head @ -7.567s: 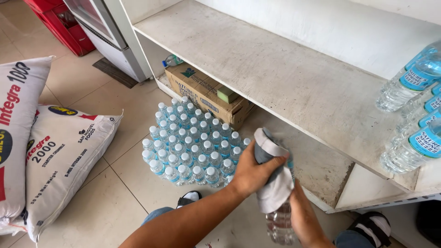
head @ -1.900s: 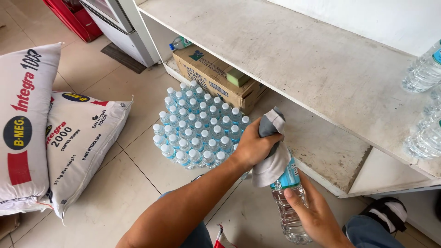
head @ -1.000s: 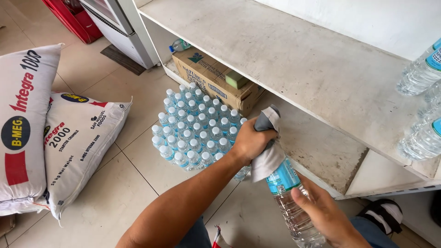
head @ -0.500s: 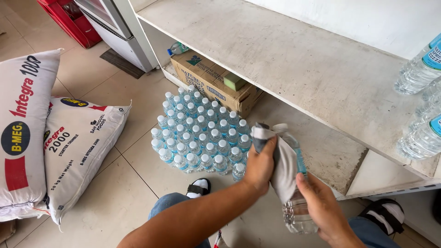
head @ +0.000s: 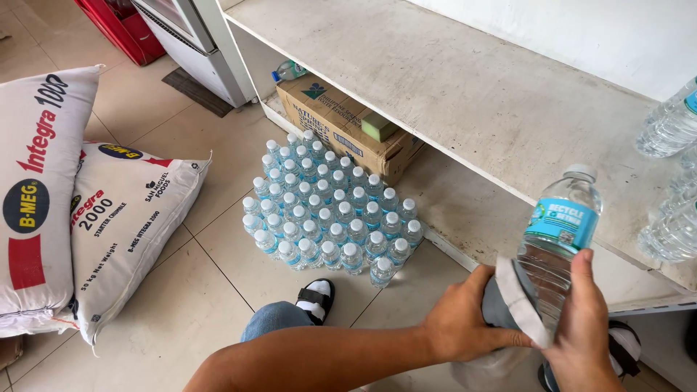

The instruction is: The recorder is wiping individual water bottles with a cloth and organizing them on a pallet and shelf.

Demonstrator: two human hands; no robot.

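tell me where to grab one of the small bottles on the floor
Take a front-edge bottle of the floor cluster by its white cap and neck, coming straight down. The bottles stand upright and packed tight, so only tops are free; the sides are blocked by neighbours.

Below the right hand's [head: 581, 341] fingers, the water bottle's [head: 563, 232] base is hidden by the cloth [head: 508, 305]. Beyond those fingers, the shelf bottles [head: 671, 127] are cut off by the frame edge.

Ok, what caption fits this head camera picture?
Two hands wipe a water bottle with a grey cloth.
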